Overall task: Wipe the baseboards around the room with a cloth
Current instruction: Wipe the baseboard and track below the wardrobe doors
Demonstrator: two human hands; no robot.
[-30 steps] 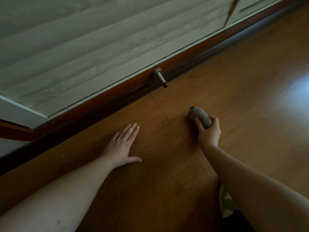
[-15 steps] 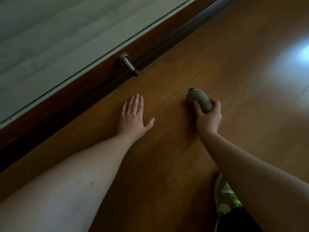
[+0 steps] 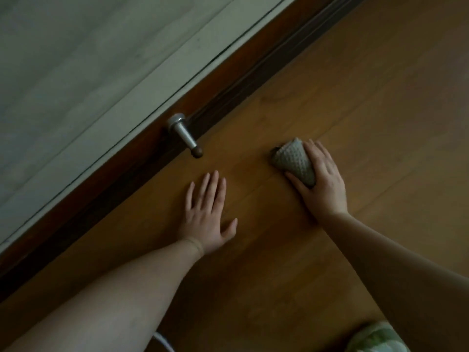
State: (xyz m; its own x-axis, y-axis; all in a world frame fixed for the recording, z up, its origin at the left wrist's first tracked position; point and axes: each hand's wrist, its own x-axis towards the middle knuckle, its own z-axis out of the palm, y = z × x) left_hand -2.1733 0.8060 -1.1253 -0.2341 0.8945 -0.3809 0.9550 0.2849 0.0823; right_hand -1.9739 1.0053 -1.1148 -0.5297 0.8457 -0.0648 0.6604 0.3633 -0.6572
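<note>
A dark brown wooden baseboard (image 3: 223, 72) runs diagonally from lower left to upper right, under a pale wall. My right hand (image 3: 322, 184) grips a bunched grey-green knitted cloth (image 3: 294, 161) that rests on the wooden floor, a short way out from the baseboard. My left hand (image 3: 205, 217) lies flat on the floor with fingers spread and straight, palm down, just in front of the baseboard. Both forearms reach in from the bottom of the view.
A silver metal door stopper (image 3: 184, 134) with a dark rubber tip sticks out from the baseboard, just beyond my left fingertips. The wooden floor (image 3: 380, 97) stretches to the right. A green-and-white fabric patch (image 3: 375, 337) shows at the bottom right edge.
The view has swung closer to the baseboard and door stopper. My left hand has shifted right along the floor. My right hand stays wrapped on the cloth, now more over its top.
</note>
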